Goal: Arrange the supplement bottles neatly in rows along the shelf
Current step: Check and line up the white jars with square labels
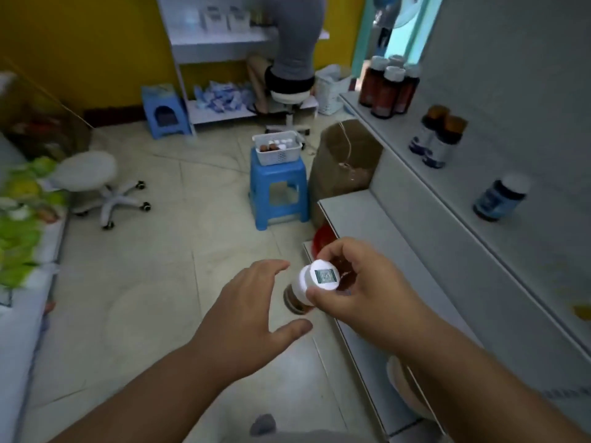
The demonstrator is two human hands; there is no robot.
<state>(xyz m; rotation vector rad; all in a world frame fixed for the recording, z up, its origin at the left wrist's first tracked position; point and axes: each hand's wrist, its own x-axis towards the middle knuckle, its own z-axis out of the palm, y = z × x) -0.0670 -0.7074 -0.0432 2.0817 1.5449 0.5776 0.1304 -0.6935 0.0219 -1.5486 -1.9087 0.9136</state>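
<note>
2 blue stools (277, 190), white swivel stool (86, 171), cardboard box (347, 161), seated person (292, 52)

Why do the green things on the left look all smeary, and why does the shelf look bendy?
Head view: the green packages sit at the frame's edge, smeared by blur. The wide-angle lens bends the shelf edges. The bottle in the right hand is fairly sharp; the left hand is open beside it. The floor tile shows soft glare.

Head cam, wide-angle, looks fwd/down, close over hands, shelf (431, 174) at right.
</note>
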